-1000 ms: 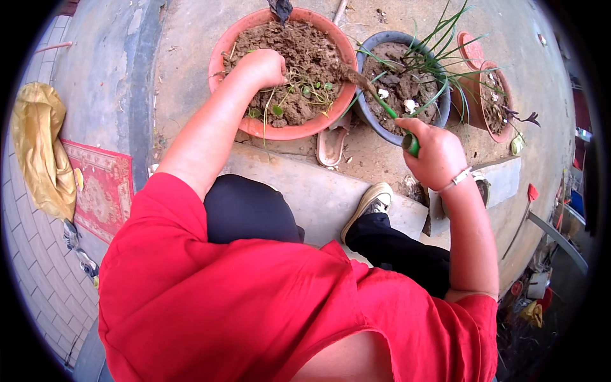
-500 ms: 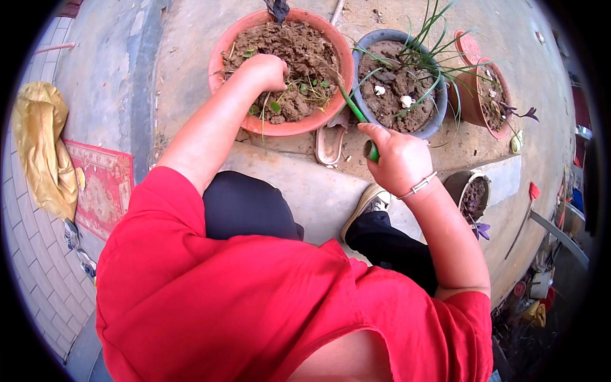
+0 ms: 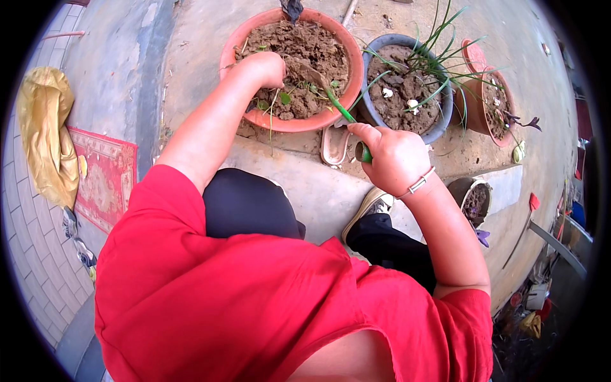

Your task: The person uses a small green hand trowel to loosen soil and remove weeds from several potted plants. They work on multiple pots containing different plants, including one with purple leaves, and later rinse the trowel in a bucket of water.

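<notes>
A large terracotta-coloured pot (image 3: 354, 48) of crumbly brown soil (image 3: 305, 41) stands in front of me. My left hand (image 3: 267, 69) is closed, low over the soil at the pot's left side; its fingertips and anything in them are hidden. Small green weeds (image 3: 285, 98) lie beside and below it, some stems hanging over the near rim. My right hand (image 3: 396, 159) grips the green handle of a hand trowel (image 3: 337, 104), thumb along the handle. The trowel's soil-coloured blade rests on the soil, right of my left hand.
Right of the big pot stand a grey-blue pot (image 3: 445, 108) with long-leaved green plants, then a tilted brown pot (image 3: 471, 102). A smaller pot (image 3: 459, 191) is by my right forearm. At left lie a yellow sack (image 3: 48, 134) and a red patterned mat (image 3: 108, 175).
The trowel and my right hand have shifted left and slightly up, bringing the blade further over the soil. Stems now hang over the near rim below my left hand.
</notes>
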Demonstrator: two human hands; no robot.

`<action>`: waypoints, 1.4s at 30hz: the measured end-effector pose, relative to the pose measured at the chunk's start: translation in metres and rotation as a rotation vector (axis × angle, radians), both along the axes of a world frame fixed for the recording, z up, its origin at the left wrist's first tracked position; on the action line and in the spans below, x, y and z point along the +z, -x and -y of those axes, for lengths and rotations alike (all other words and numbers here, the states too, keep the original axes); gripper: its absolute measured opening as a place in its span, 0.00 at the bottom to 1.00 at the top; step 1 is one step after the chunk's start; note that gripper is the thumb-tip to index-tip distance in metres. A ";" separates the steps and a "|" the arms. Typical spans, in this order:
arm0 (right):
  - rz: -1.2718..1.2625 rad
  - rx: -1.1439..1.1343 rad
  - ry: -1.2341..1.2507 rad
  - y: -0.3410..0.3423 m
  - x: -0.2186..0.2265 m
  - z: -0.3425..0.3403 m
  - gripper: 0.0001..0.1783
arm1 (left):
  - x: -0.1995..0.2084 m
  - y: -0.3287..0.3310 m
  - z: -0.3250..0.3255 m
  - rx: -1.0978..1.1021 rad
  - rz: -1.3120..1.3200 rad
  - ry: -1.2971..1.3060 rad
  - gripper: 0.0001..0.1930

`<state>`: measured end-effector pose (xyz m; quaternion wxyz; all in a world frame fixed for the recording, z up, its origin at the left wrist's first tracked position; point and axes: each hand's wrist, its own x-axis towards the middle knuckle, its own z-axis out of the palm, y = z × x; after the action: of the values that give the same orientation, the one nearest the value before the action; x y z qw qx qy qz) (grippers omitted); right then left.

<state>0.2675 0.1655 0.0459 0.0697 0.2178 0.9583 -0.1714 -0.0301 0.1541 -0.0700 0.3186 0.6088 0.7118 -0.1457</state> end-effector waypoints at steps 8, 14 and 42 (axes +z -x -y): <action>0.016 -0.002 0.009 0.006 -0.005 -0.001 0.26 | -0.001 0.027 0.009 0.139 0.102 -0.076 0.13; -0.036 -0.081 0.080 0.000 0.005 -0.009 0.23 | -0.007 0.040 0.019 0.178 0.056 -0.065 0.19; -0.155 -0.464 0.552 -0.026 0.000 0.015 0.17 | 0.016 -0.029 0.012 0.052 -0.296 0.038 0.23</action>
<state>0.2934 0.1507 0.0457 0.0121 0.3887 0.8035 -0.4507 -0.0015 0.1416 -0.0543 0.2253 0.5560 0.7636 -0.2388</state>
